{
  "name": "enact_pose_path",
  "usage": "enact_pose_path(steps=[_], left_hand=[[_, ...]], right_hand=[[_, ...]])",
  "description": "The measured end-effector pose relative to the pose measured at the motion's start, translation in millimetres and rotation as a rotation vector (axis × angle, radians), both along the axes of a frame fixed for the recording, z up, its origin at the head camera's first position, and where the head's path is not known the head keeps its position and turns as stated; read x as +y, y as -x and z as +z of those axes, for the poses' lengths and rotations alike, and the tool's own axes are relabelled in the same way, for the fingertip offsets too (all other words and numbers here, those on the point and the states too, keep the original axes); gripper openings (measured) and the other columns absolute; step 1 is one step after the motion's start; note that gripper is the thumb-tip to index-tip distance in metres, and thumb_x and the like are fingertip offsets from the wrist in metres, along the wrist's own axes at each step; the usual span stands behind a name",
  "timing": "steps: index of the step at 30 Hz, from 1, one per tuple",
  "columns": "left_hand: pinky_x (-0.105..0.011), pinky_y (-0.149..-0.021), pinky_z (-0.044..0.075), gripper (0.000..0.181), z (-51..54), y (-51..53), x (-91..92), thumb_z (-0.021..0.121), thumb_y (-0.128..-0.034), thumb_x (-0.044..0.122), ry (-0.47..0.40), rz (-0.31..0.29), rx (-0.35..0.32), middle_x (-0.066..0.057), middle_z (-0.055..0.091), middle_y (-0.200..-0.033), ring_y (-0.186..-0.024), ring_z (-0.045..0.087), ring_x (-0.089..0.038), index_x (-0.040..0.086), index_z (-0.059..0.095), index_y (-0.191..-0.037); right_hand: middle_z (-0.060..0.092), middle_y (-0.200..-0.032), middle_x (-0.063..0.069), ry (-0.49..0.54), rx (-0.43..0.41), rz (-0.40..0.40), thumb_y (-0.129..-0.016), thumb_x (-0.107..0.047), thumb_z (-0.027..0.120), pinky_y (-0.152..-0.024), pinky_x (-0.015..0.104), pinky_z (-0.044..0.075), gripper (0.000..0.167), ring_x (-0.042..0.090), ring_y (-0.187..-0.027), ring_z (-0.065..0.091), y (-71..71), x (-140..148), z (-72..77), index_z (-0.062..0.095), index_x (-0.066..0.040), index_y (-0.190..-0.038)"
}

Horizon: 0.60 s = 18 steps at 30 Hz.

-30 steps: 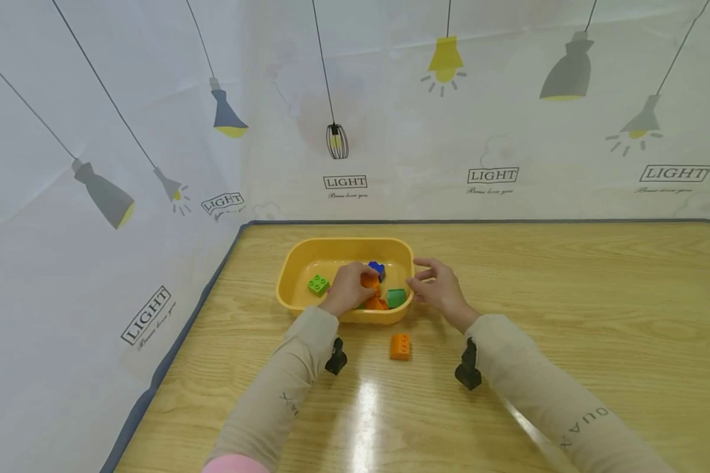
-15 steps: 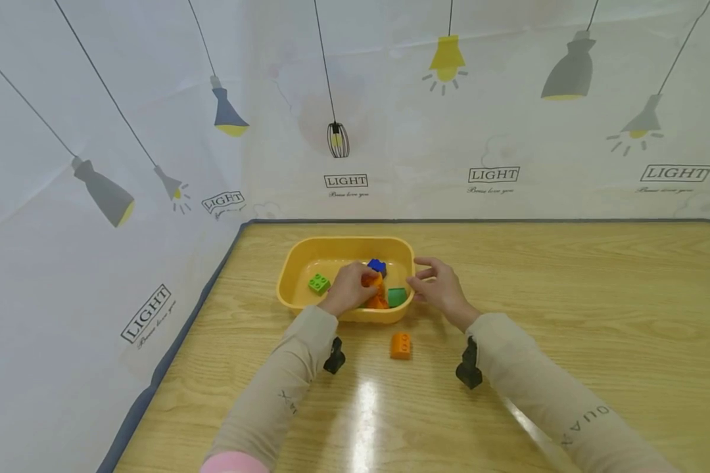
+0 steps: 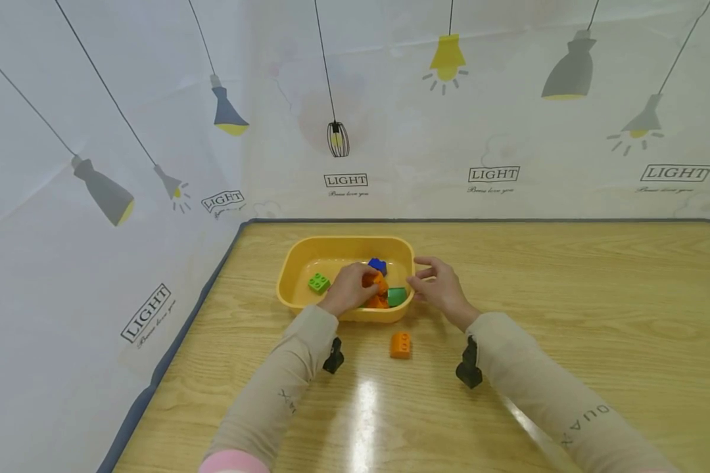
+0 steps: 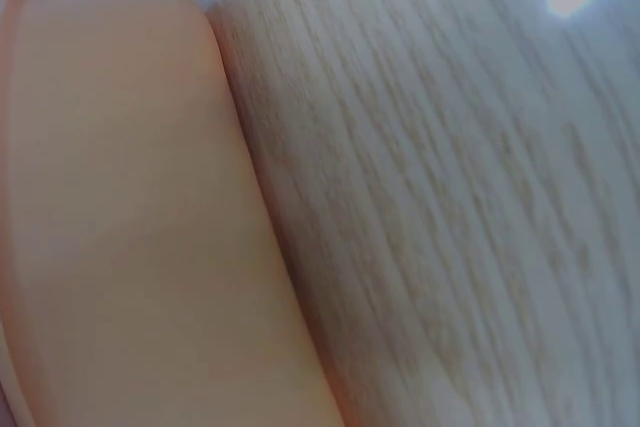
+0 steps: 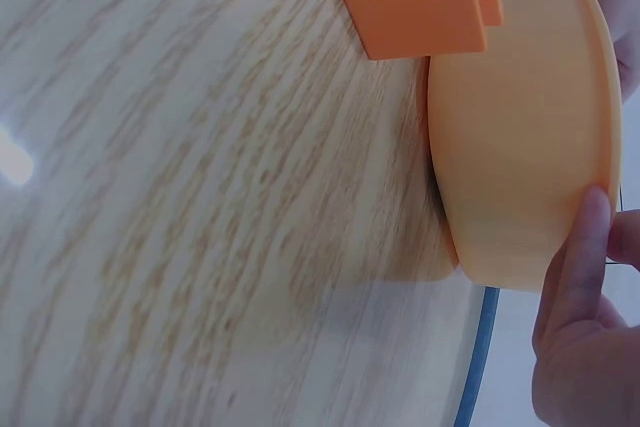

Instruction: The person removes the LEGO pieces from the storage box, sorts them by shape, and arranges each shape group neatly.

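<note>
A yellow plastic tub (image 3: 307,249) with toy building bricks stands on the wooden table. Reaching in over its near rim, my left hand (image 3: 350,286) pinches an orange brick (image 3: 380,282) between thumb and fingers. Another orange brick (image 3: 378,301) lies just below it. A blue brick (image 3: 377,265), a dark green brick (image 3: 397,297) and a light green brick (image 3: 319,283) lie around that hand. At the tub's right end, my right hand (image 3: 444,289) holds the rim. The right wrist view shows a fingertip (image 5: 597,202) against the outer wall. The left wrist view shows mostly tub wall (image 4: 140,197).
A separate orange brick (image 3: 400,345) lies on the table (image 3: 568,289) in front of the tub. A white lamp-print sheet (image 3: 402,131) rises behind the table's dark edge. Black wrist cameras hang below both cuffs.
The orange brick in my left fingers has tilted and shifted slightly right, over the edge of the dark green brick. My right hand and the tub stay put.
</note>
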<state>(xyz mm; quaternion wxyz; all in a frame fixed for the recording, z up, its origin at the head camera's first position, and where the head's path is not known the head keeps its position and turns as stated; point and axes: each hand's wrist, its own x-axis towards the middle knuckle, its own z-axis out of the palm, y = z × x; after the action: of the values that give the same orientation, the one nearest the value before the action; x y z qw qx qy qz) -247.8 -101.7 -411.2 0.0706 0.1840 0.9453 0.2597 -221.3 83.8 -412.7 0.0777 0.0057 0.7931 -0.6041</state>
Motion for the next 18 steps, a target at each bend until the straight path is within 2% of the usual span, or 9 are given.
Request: enact_pose_path(steps=[7, 18], left_hand=[[-0.031, -0.082, 0.045, 0.033, -1.3, -0.5, 0.9, 0.065, -0.081, 0.019, -0.005, 0.02, 0.004, -0.009, 0.059, -0.106, -0.095, 0.054, -0.02, 0.003, 0.061, -0.11], [-0.032, -0.081, 0.046, 0.03, -0.3, -3.9, -0.3, 0.061, -0.0845, 0.018, -0.01, 0.037, 0.036, -0.01, 0.06, -0.107, -0.096, 0.055, -0.021, 0.003, 0.061, -0.11]], right_hand=[[0.05, -0.105, 0.022, 0.0, -0.006, -0.005, -0.086, -0.007, 0.057, -0.066, 0.032, 0.052, 0.047, 0.024, -0.079, 0.06, 0.3, -0.1, -0.2, 0.04, 0.0, -0.129], [0.051, -0.105, 0.022, 0.008, -0.003, -0.016, -0.085, -0.006, 0.057, -0.068, 0.035, 0.052, 0.046, 0.024, -0.079, 0.06, 0.6, -0.8, -0.8, 0.041, 0.0, -0.128]])
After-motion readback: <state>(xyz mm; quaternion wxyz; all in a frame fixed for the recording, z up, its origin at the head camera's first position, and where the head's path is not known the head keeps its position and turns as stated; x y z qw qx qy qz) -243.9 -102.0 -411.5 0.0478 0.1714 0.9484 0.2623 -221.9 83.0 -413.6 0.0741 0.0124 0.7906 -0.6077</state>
